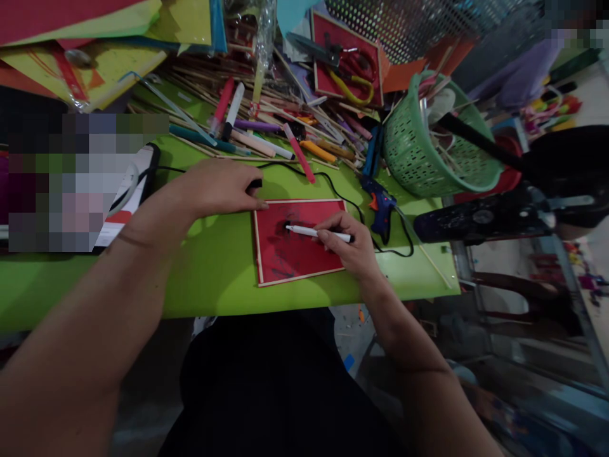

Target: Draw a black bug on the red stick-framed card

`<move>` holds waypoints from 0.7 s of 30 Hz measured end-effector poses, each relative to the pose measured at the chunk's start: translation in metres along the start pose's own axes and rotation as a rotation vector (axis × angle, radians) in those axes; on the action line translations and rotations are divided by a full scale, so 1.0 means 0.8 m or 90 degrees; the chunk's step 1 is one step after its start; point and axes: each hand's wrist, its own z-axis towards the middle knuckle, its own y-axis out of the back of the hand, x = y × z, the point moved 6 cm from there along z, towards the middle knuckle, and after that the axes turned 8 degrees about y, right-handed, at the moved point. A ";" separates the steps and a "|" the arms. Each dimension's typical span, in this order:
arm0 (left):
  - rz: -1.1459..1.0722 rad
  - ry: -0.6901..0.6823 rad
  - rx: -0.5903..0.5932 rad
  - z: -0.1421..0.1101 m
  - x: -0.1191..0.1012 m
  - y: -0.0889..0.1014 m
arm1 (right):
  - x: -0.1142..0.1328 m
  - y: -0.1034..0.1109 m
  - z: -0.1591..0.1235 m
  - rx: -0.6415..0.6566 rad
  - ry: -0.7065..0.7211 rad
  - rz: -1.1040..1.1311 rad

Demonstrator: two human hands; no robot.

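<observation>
Red panel: we have it flat on the green desk [209, 273], near the edge closest to us; take its centre [299, 254] as the clock's middle, 12 pointing away.
White marker: we grasp it in the right hand [356, 254], at 3 o'clock, its tip at a black mark [287, 217] on the panel; a sudden jerk of the wrist could drag a stray line.
Left hand: ours, at 10 o'clock [221, 185], has its fingertips at the panel's corner; a small black piece [255, 184] shows by its fingers, and we cannot tell whether they grip it. If the contact there is light, the panel could swivel under the pen.
Dark smudges: low on the panel, near 7 o'clock [284, 271]; if they are wet, our right hand could smear them by sweeping across.
Black cord: it passes just beside the panel's 2 o'clock corner [280, 164]; our knuckles could snag it and tug the glue gun [379, 219], between 2 and 3, if the two are joined, as seems likely.
</observation>
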 end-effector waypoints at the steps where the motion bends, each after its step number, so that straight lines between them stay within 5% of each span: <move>1: 0.004 0.007 0.004 -0.001 -0.001 0.000 | 0.001 0.000 0.000 0.000 0.000 0.003; 21: -0.018 0.003 -0.006 -0.001 0.000 0.002 | 0.004 0.000 -0.001 0.009 0.002 0.004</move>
